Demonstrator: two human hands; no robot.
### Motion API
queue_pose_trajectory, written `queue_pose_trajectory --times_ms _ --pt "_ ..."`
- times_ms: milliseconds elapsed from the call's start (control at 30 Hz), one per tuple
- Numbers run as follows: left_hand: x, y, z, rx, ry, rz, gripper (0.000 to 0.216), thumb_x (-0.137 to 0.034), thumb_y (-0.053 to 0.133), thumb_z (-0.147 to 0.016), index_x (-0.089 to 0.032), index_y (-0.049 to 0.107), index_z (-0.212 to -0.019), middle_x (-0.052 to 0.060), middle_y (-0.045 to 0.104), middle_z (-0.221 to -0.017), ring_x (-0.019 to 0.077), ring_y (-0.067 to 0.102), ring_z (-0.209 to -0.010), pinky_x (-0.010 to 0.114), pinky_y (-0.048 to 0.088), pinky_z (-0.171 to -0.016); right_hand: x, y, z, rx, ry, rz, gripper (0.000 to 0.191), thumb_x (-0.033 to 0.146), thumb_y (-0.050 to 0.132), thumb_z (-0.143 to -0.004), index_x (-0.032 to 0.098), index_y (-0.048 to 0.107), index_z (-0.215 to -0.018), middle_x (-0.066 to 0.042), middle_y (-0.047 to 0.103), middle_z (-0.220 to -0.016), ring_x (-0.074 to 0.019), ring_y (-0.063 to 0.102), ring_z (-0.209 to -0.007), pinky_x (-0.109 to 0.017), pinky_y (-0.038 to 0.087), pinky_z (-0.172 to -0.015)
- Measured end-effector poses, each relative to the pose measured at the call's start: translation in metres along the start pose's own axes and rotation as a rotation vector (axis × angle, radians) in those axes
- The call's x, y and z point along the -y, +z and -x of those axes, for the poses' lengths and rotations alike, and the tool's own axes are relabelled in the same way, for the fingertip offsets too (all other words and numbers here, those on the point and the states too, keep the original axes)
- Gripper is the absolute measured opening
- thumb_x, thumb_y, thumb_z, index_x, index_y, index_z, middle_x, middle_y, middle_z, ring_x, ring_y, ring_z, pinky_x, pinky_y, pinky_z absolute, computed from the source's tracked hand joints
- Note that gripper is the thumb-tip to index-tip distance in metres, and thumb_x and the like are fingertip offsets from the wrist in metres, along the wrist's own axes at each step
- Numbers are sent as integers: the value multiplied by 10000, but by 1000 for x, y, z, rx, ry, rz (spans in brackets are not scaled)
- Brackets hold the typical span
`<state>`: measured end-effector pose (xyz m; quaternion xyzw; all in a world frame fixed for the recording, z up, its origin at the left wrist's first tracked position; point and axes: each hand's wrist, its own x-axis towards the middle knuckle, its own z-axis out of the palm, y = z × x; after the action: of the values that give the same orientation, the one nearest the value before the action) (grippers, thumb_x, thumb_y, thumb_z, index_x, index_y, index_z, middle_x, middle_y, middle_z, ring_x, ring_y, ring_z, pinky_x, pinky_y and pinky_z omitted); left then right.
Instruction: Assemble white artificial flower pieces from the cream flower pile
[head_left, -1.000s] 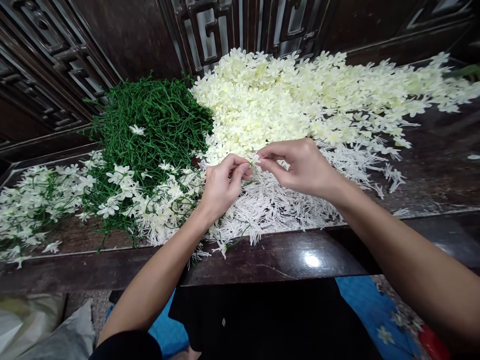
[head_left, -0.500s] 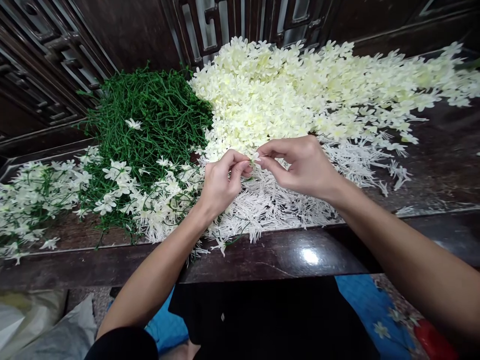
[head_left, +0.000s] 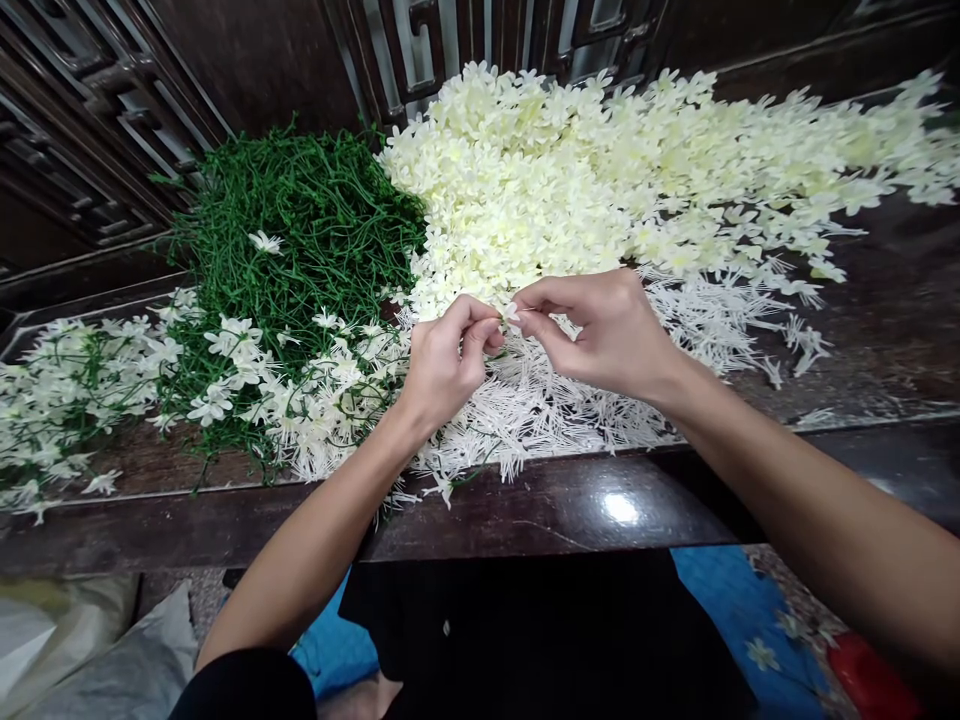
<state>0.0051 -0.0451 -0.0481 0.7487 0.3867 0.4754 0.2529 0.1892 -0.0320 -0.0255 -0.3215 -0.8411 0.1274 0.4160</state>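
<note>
Between my two hands is a small white artificial flower (head_left: 510,314), partly covered by fingertips. My left hand (head_left: 450,350) is closed in a pinch at its green stem end, most of the stem being hidden. From the other side, my right hand (head_left: 592,325) pinches the flower's white petals. Below the hands spreads a layer of thin white stamen pieces (head_left: 555,405). Just behind them rises a heap of creamy white flower heads (head_left: 525,190). A pile of green plastic stems (head_left: 300,220) lies to the left, with assembled white flowers on stems (head_left: 330,390) in front of it.
Everything lies on a dark wooden bench (head_left: 525,520) with a glossy front edge. Carved wooden lattice (head_left: 420,50) stands behind. More assembled flowers (head_left: 67,390) extend to the far left. Below are pale sacks (head_left: 97,650), blue material (head_left: 750,610) and a red object (head_left: 870,670).
Both hands stay almost in place, still pinching the flower, whose white petals now show a little more between the fingertips. The view has shifted very slightly.
</note>
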Motion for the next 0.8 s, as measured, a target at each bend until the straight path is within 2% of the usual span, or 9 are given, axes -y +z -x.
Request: queue_pose_trajectory --times_ms 200,400,467,567,633,700,800 --pt "0 0 1 -1 21 -12 133 -96 520 -930 -184 563 -839 -23 659 -663 76 636 -587 178 516 -541 1 3 2 -7 -16 26 222 83 526 -877 243 659 -800 -8 718 -676 -166 623 -526 -325 481 -423" --pt "1 -1 -1 -14 30 -15 127 -105 532 -933 -179 582 -843 -25 655 -651 67 617 -566 173 505 -529 1 8 3 -45 50 -25 191 129 552 -888 251 668 -799 -17 708 -674 -195 635 -550 -370 517 -454" --pt "1 -2 -3 -15 22 10 120 -134 529 -954 -177 599 -867 -19 660 -664 69 614 -570 182 511 -542 2 4 1 -56 126 -134 157 165 580 -895 257 685 -823 -24 721 -719 -206 658 -606 -397 573 -527" --pt "1 -1 -5 -24 1 37 100 -167 536 -971 -175 617 -915 -11 673 -694 79 636 -609 201 540 -590 2 -4 -4 14 225 -321 91 244 668 -865 266 716 -939 -53 755 -948 -255 714 -861 -469 637 -789" --pt "2 0 -5 -36 20 27 81 -150 552 -962 -174 624 -936 -11 685 -717 82 654 -638 206 554 -618 2 -9 -6 73 260 -373 273 296 743 -812 273 710 -1083 -67 731 -1130 -290 695 -1027 -517 613 -920" --pt "4 1 -4 -35 51 3 86 -124 561 -950 -174 630 -952 -9 703 -743 84 669 -663 203 559 -626 1 -11 -6 89 280 -362 376 326 794 -769 269 707 -1131 -77 719 -1162 -307 685 -1054 -544 598 -949" --pt "5 0 -3 -10 38 -9 99 -149 558 -963 -173 638 -1015 7 739 -797 100 709 -714 218 584 -658 0 -12 -5 66 289 -323 205 334 776 -792 258 748 -980 -71 743 -981 -286 702 -899 -529 621 -849"
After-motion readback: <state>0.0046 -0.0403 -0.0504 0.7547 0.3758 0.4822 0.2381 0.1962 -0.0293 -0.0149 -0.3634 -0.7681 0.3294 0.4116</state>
